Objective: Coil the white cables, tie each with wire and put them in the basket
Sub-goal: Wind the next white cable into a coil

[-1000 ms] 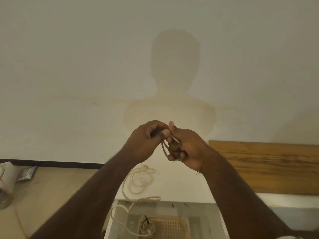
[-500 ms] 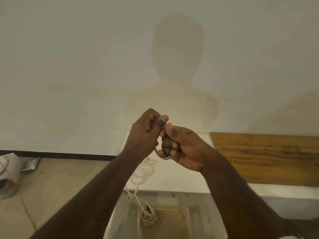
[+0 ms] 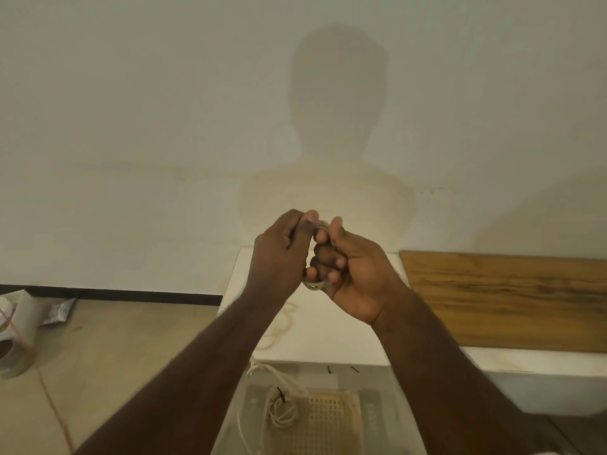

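Note:
Both hands are raised together in front of the wall. My right hand [image 3: 348, 270] curls its fingers round a small coil of white cable [image 3: 314, 285], whose loops show below and above the fist. My left hand [image 3: 282, 254] pinches the top of that coil between thumb and forefinger. The cable's free length [image 3: 279, 323] hangs down behind my left forearm over the white table [image 3: 345, 336]. Below, a pale plastic basket [image 3: 331, 418] holds a coiled white cable [image 3: 281, 412] bound with dark wire [image 3: 281, 394].
A wooden board [image 3: 505, 297] lies on the table at the right. Two short dark wire pieces [image 3: 341, 369] lie near the table's front edge. On the floor at the left stand a tape roll [image 3: 10, 353] and scraps of packaging [image 3: 59, 311].
Both hands have stayed together at the coil, and my right hand has turned palm-up. The hanging cable has shortened and swung left.

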